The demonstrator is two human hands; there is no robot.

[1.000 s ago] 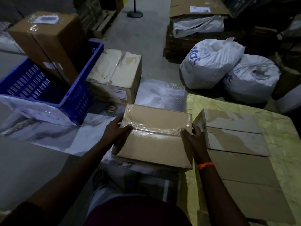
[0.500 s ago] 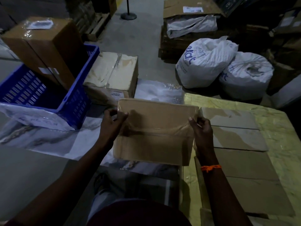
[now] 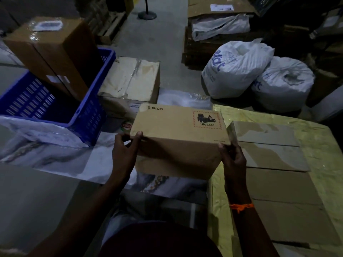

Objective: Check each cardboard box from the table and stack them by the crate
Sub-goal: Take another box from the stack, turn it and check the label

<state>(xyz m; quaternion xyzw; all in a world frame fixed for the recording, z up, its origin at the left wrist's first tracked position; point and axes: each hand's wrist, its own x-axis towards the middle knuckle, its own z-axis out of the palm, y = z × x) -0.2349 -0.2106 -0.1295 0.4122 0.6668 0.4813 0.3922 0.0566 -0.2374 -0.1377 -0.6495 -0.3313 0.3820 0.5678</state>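
A brown cardboard box (image 3: 178, 138) printed "PICO" and "UN 3481" is held in the air in front of me, above the table's left edge. My left hand (image 3: 126, 151) grips its near left corner with the thumb on the top face. My right hand (image 3: 233, 160) grips its near right corner. The blue crate (image 3: 92, 101) stands tilted at the left with a tall brown box (image 3: 55, 52) leaning in it. Another taped cardboard box (image 3: 131, 80) sits on the floor just right of the crate. More cardboard boxes (image 3: 269, 145) lie on the table (image 3: 315, 130) at the right.
Two full white sacks (image 3: 235, 67) lie on the floor beyond the table. White plastic sheeting (image 3: 55, 156) covers the floor under the crate. A pallet stack with cardboard and plastic (image 3: 219, 25) stands behind, and a post base (image 3: 147, 15) is at the far middle.
The held box has been turned over in both hands: the taped face seen earlier is gone, and a printed face with the PICO mark and warning label now points up.
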